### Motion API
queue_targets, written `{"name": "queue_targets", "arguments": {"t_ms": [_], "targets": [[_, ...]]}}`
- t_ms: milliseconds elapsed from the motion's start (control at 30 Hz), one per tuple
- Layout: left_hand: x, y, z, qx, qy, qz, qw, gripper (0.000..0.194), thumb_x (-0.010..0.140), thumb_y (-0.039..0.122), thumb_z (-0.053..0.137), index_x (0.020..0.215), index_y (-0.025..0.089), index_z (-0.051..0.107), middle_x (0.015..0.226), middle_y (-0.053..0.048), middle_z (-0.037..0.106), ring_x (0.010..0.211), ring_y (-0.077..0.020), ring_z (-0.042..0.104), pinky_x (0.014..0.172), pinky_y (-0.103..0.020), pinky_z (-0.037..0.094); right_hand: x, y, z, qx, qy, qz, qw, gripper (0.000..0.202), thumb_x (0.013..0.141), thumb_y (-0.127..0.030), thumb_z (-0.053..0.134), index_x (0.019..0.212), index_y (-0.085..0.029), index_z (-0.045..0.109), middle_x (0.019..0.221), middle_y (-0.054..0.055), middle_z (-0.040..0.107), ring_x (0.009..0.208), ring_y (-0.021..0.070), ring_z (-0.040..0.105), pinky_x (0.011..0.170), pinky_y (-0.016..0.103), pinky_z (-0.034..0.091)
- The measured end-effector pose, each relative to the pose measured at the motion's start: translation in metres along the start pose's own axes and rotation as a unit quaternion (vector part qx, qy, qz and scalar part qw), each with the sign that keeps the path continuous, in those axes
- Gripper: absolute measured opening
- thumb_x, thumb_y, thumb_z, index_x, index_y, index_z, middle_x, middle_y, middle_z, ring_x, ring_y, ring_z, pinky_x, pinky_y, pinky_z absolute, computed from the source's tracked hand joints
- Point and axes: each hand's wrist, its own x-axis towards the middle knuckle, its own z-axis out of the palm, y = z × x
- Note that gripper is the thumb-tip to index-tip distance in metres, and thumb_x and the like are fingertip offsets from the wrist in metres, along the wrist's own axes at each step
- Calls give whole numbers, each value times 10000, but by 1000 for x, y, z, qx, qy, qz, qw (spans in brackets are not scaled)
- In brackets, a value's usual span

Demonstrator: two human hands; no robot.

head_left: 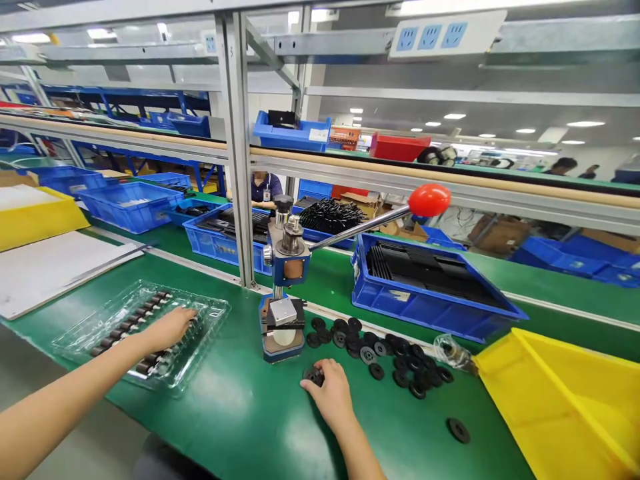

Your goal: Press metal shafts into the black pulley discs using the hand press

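My left hand (173,328) reaches over a clear plastic tray (213,308) at the left. Its fingers are bent down and drawn together at the tray's right side; what they grip is hidden. Rows of small dark cylindrical parts with pale ends (134,319) lie in the tray. My right hand (333,390) is closed around a black round disc (315,377) with a hub, low over the green table in front of the press. The hand press (284,293) has a red-knobbed lever (430,200) and a small metal block (283,311) on its base.
Several black discs (369,355) lie scattered right of the press, with a lone one (458,430) nearer the front. A yellow bin (565,393) stands at the right. Behind are blue crates (430,310) of black parts. Across the bench sits a person (265,188).
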Motion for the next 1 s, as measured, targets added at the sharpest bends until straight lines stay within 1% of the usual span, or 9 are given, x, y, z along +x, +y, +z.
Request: {"name": "queue_targets", "arguments": {"t_ms": [100, 267, 367, 467, 567, 667, 767, 867, 1000], "targets": [[3, -15, 1, -8, -2, 35, 999, 464, 800, 187, 380, 1170, 90, 643, 1180, -172, 674, 1134, -300, 591, 999, -425, 445, -1, -2, 9, 1, 20, 21, 1000, 254, 795, -357, 660, 963, -187, 575, 942, 58, 619, 908, 232, 556, 826, 350, 420], [16, -37, 5, -3, -45, 30, 999, 418, 791, 163, 418, 1138, 124, 649, 1076, -162, 692, 1079, -289, 613, 965, -414, 446, -1, 2, 20, 2, 39, 35, 999, 307, 876, -366, 560, 1110, -168, 546, 1064, 88, 626, 988, 238, 564, 889, 368, 428], [27, -42, 3, 28, -76, 29, 996, 399, 778, 162, 474, 1135, 125, 648, 1103, -166, 662, 1088, -291, 602, 961, -383, 439, -1, 6, 23, 2, 47, 31, 998, 345, 894, -372, 528, 1173, -170, 543, 1115, 97, 626, 1028, 246, 570, 911, 382, 439], [37, -42, -2, 56, -103, 24, 993, 308, 708, 151, 566, 993, 131, 682, 1041, -157, 647, 1017, -295, 618, 914, -360, 453, -2, 10, 25, 3, 57, 28, 998, 388, 894, -380, 530, 1222, -174, 547, 1142, 101, 628, 1056, 256, 572, 929, 407, 450], [39, -40, -7, 63, -116, 25, 991, 218, 681, 139, 593, 888, 129, 661, 977, -153, 644, 954, -301, 621, 864, -361, 459, -4, 13, 27, 9, 66, 22, 998, 405, 896, -388, 531, 1241, -176, 552, 1154, 98, 631, 1066, 257, 572, 947, 421, 456], [30, -35, -9, 63, -108, 39, 991, 184, 757, 174, 551, 928, 129, 602, 961, -154, 644, 944, -299, 612, 844, -364, 448, -5, 14, 28, 19, 74, 13, 997, 396, 919, -385, 492, 1249, -173, 550, 1181, 96, 627, 1079, 248, 571, 965, 423, 458], [18, -31, -5, 71, -74, 39, 994, 165, 825, 230, 495, 945, 128, 543, 970, -166, 623, 896, -297, 612, 808, -369, 444, -6, 15, 28, 28, 80, 5, 996, 381, 937, -373, 449, 1246, -176, 553, 1199, 95, 623, 1088, 242, 574, 970, 424, 461], [11, -30, 1, 70, -45, 24, 996, 165, 835, 255, 475, 947, 139, 509, 985, -169, 606, 870, -296, 615, 783, -365, 445, -4, 15, 27, 40, 85, 3, 996, 374, 935, -373, 444, 1234, -183, 564, 1190, 97, 631, 1076, 249, 586, 958, 432, 470], [9, -31, 2, 43, -36, 13, 998, 139, 815, 282, 488, 894, 168, 489, 947, -155, 624, 901, -303, 619, 800, -357, 445, -3, 14, 26, 71, 94, 18, 993, 377, 923, -407, 459, 1200, -182, 581, 1149, 97, 650, 1037, 254, 606, 925, 434, 486]]}}
